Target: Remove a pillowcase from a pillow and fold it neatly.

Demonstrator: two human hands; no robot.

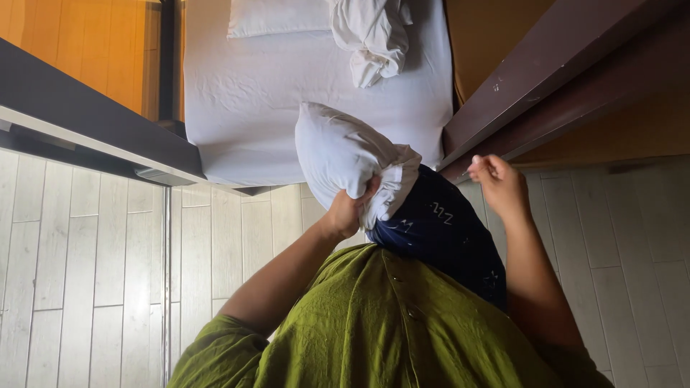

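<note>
Green shirt [374,323] below; left hand [345,212] fingers grip white pillow [345,154], right hand [499,183] pinched, hold unclear

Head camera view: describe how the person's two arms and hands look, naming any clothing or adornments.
Both arms are bare from above the elbow. Short olive-green sleeves of a buttoned crinkled shirt cover the shoulders. The left hand and right hand wear no gloves; no rings or watch are visible.
</note>
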